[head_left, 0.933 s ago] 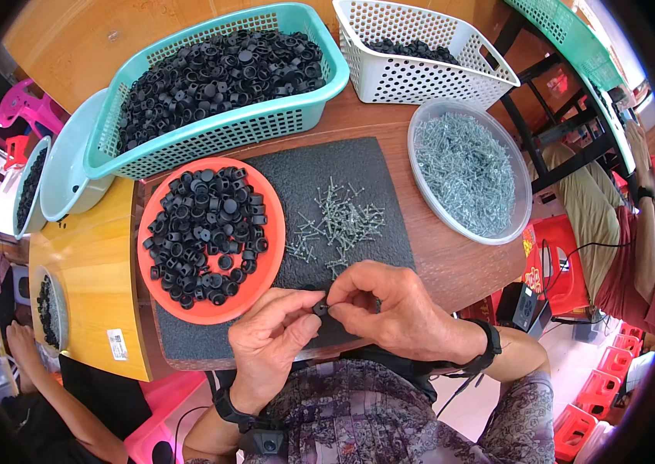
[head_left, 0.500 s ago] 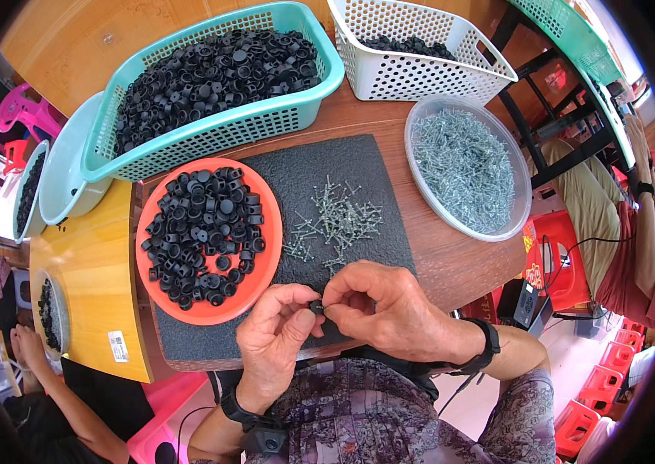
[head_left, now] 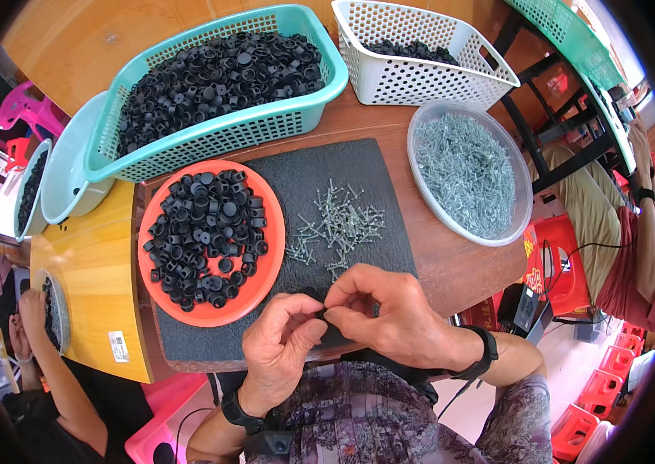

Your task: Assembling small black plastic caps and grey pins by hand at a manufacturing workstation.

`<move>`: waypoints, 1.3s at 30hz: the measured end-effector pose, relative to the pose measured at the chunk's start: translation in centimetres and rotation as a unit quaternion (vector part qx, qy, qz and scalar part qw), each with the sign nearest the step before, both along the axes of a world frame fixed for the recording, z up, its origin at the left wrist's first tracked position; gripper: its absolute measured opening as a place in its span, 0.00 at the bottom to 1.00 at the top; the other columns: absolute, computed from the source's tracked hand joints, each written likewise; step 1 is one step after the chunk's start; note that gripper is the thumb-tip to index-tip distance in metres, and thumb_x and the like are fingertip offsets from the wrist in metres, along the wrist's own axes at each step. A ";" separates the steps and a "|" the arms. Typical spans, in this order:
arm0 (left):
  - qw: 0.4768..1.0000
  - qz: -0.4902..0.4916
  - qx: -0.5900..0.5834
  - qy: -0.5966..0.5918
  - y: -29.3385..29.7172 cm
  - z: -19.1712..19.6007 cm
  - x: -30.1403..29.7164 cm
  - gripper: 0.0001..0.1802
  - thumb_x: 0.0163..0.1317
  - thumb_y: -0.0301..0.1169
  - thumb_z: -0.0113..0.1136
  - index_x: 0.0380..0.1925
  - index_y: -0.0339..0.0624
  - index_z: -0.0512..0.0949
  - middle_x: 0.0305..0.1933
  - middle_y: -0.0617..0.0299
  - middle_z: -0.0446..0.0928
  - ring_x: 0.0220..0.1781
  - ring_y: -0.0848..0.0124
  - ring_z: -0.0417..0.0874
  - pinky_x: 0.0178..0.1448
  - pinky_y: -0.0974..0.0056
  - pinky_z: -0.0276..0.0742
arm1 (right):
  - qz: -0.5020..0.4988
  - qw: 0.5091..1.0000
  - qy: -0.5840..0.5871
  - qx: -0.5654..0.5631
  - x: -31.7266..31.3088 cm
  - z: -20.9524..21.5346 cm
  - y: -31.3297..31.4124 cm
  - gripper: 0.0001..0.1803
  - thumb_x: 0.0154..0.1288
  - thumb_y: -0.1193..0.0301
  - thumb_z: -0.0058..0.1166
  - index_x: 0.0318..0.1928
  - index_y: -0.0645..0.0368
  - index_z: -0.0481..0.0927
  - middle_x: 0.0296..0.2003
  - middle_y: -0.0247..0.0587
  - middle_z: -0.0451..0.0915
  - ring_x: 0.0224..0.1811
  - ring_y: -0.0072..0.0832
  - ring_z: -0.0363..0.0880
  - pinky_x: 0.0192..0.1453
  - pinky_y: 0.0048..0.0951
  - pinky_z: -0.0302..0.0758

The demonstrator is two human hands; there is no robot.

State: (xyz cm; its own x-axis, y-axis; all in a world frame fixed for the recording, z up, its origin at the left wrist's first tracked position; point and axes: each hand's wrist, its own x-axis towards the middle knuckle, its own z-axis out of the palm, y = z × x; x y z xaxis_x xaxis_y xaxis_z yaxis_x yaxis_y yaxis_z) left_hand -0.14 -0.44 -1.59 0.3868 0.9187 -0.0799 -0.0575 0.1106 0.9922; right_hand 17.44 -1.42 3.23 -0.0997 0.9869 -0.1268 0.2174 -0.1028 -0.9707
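Far left: a person's hand (head_left: 30, 305) by a bowl of black parts at the picture's edge, well apart from mine.
Pale bowl (head_left: 64, 182): left of the teal basket, touching it, a second bowl of black parts behind it.
Teal basket (head_left: 211, 135): heaped with black caps, at the back of the table.
Orange plate (head_left: 269, 255): full of black caps, its right side lying on the black mat (head_left: 304, 166).
My left hand (head_left: 281, 348): over the mat's near edge, thumb and forefinger pinched together on a small black cap (head_left: 322, 314).
Cap: held between both my hands, just above the mat, near the plate.
Screws (head_left: 339, 224): a loose scatter on the mat, just beyond my fingers.
My right hand (head_left: 385, 317): fingertips closed on the same cap from the other side, touching my left fingertips; whether a screw is in the pinch I cannot tell. A black band sits on each wrist.
White basket (head_left: 420, 77): back right, a few black parts inside.
Clear bowl (head_left: 524, 193): full of screws, right of the mat.
Far right: another person seated by red stools.
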 end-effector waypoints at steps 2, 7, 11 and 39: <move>0.999 -0.004 -0.016 -0.030 -0.1 0.2 0.0 0.11 0.61 0.27 0.61 0.40 0.34 0.74 0.37 0.64 0.73 0.34 0.78 0.75 0.39 0.74 0.73 | 0.003 1.000 0.026 -0.017 0.0 0.2 -0.1 0.05 0.59 0.78 0.54 0.34 0.67 0.74 0.26 0.42 0.78 0.30 0.21 0.79 0.30 0.24 0.75; 0.996 0.001 -0.028 -0.081 -0.3 0.0 -0.1 0.11 0.62 0.27 0.59 0.42 0.33 0.74 0.36 0.64 0.72 0.33 0.78 0.76 0.36 0.73 0.75 | 0.001 0.995 0.094 -0.040 -0.6 -0.2 -0.4 0.05 0.61 0.78 0.54 0.34 0.68 0.74 0.27 0.40 0.78 0.30 0.18 0.78 0.31 0.22 0.75; 0.996 0.047 -0.016 -0.074 0.0 0.4 -0.9 0.15 0.61 0.32 0.61 0.39 0.30 0.73 0.34 0.57 0.75 0.28 0.74 0.77 0.32 0.71 0.75 | 0.006 0.997 0.074 -0.014 -0.4 -0.9 -0.2 0.08 0.59 0.75 0.59 0.36 0.66 0.76 0.28 0.41 0.78 0.30 0.21 0.78 0.31 0.24 0.74; 0.966 0.043 -0.139 -0.213 0.3 0.8 -0.5 0.15 0.60 0.31 0.61 0.41 0.30 0.73 0.34 0.56 0.78 0.29 0.73 0.78 0.33 0.69 0.76 | -0.005 0.997 0.016 0.074 -1.5 -1.1 -1.1 0.13 0.53 0.79 0.60 0.41 0.64 0.76 0.29 0.45 0.75 0.30 0.36 0.78 0.31 0.34 0.73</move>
State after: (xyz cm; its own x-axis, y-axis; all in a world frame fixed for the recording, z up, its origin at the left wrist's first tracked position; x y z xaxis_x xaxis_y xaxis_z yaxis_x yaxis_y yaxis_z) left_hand -0.67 -0.11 -0.77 0.3618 0.9151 -0.1778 -0.4759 0.3453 0.8089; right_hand 15.95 -2.54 2.11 -0.0923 0.9954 0.0241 0.1860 0.0410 -0.9817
